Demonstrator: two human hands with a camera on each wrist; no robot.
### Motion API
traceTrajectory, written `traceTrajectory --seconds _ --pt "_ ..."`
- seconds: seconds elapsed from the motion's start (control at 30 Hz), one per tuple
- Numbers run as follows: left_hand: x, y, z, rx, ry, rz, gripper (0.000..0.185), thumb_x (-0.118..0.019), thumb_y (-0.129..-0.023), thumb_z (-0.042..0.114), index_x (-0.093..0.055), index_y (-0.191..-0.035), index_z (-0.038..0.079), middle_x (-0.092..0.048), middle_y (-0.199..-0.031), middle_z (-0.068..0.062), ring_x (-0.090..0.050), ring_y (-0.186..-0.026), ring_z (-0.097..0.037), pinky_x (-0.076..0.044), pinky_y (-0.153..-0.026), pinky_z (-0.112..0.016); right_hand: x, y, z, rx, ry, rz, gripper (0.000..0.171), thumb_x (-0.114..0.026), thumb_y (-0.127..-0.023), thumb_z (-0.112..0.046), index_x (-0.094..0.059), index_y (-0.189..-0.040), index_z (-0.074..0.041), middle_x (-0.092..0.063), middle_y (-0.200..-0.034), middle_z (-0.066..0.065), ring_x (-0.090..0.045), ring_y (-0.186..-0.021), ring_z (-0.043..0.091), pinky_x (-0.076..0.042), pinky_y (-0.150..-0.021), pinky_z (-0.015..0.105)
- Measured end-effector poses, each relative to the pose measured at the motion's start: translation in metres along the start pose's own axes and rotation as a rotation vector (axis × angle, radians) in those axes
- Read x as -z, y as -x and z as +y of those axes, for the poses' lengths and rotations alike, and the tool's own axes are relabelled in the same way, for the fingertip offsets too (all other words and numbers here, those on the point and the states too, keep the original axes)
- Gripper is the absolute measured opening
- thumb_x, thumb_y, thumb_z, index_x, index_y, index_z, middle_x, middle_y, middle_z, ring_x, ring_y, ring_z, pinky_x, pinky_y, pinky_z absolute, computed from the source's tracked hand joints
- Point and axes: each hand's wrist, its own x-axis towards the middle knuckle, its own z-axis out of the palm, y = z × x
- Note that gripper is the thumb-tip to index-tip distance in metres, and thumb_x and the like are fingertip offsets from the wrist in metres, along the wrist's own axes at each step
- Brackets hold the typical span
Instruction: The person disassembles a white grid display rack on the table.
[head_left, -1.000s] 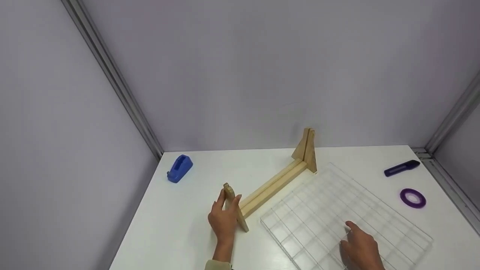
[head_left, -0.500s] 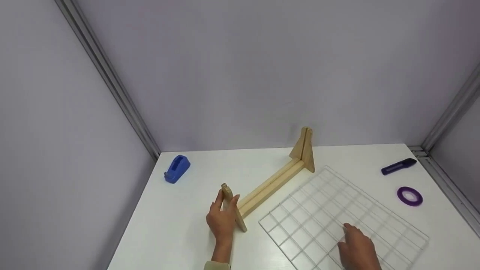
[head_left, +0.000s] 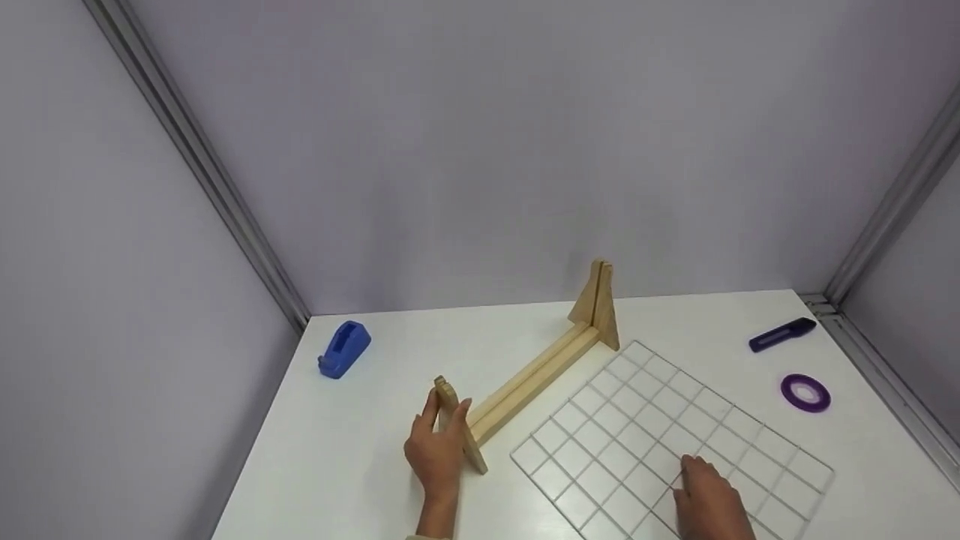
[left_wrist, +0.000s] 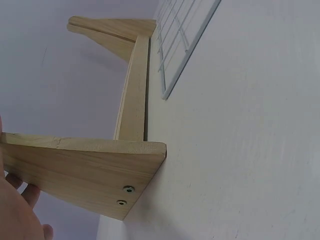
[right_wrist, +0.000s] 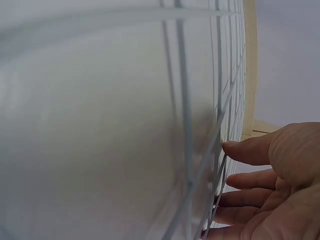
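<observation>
In the head view my left hand [head_left: 433, 454] holds the upright near end of a pale wooden stand [head_left: 536, 382], thumb on one side and fingers on the other. The stand has a grooved crossbar between two tapered end pieces; two metal bolt heads [left_wrist: 129, 189] show in the left wrist view. To its right, a white wire grid panel [head_left: 577, 454] lies low over the white table. My right hand [head_left: 709, 499] holds the panel near its middle. Thumb and fingertips [right_wrist: 227, 215] meet the wires in the right wrist view, some fingertips partly behind them.
A blue tape dispenser [head_left: 345, 349] sits at the back left of the white table [head_left: 360, 450]. Towards the right edge lie a dark purple pen-shaped tool [head_left: 781, 334] and a purple ring [head_left: 805, 393]. Grey walls [head_left: 465, 150] close in the back and sides.
The wire grid panel has come down closer to the table, its offset shadow fading. My right hand's extended index finger has drawn in beside the others. My left hand keeps its hold on the stand.
</observation>
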Motion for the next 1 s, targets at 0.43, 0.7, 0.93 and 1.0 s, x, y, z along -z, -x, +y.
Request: traceTrajectory --seconds 0.43,0.7,0.93,1.0 --pt "0.007 -0.001 -0.004 0.011 0.035 -0.089 0.064 -0.087 -0.080 0.034 -0.067 -0.131 0.002 -0.070 -0.129 -0.014 -0.065 -0.125 -0.030 -0.044 -0.114 -0.053 0.007 0.004 0.004 0.037 -0.034 -0.089 0.062 -0.064 -0.096 -0.016 -0.040 -0.145 0.015 -0.039 -0.149 0.040 -0.031 -0.142 0.057 -0.028 -0.114 0.070" --pt "0.029 -0.024 -0.022 -0.033 0.024 -0.484 0.090 -0.087 -0.079 0.039 -0.044 -0.154 0.013 -0.055 -0.150 -0.012 -0.051 -0.141 -0.034 -0.037 -0.118 -0.057 0.019 0.008 0.003 0.222 0.116 0.023 0.074 -0.065 -0.097 -0.047 -0.047 -0.144 0.007 -0.046 -0.140 0.044 -0.046 -0.128 0.062 -0.040 -0.097 0.078" --pt "0.038 -0.041 -0.035 -0.086 -0.046 -0.731 0.113 -0.091 -0.072 0.040 -0.021 -0.162 0.038 -0.036 -0.164 -0.011 -0.039 -0.147 -0.041 -0.035 -0.117 -0.063 0.023 0.005 -0.009 0.132 0.168 -0.102 0.100 -0.049 -0.092 -0.075 -0.026 -0.159 -0.004 -0.012 -0.151 0.053 -0.010 -0.137 0.076 -0.019 -0.092 0.094" --pt "0.039 -0.044 -0.037 -0.090 -0.062 -0.762 0.115 -0.091 -0.072 0.043 -0.019 -0.162 0.040 -0.036 -0.164 -0.013 -0.038 -0.148 -0.044 -0.034 -0.116 -0.066 0.021 0.006 -0.011 0.095 0.182 -0.129 0.106 -0.045 -0.090 -0.080 -0.020 -0.160 -0.003 -0.005 -0.148 0.057 -0.005 -0.133 0.080 -0.017 -0.088 0.096"
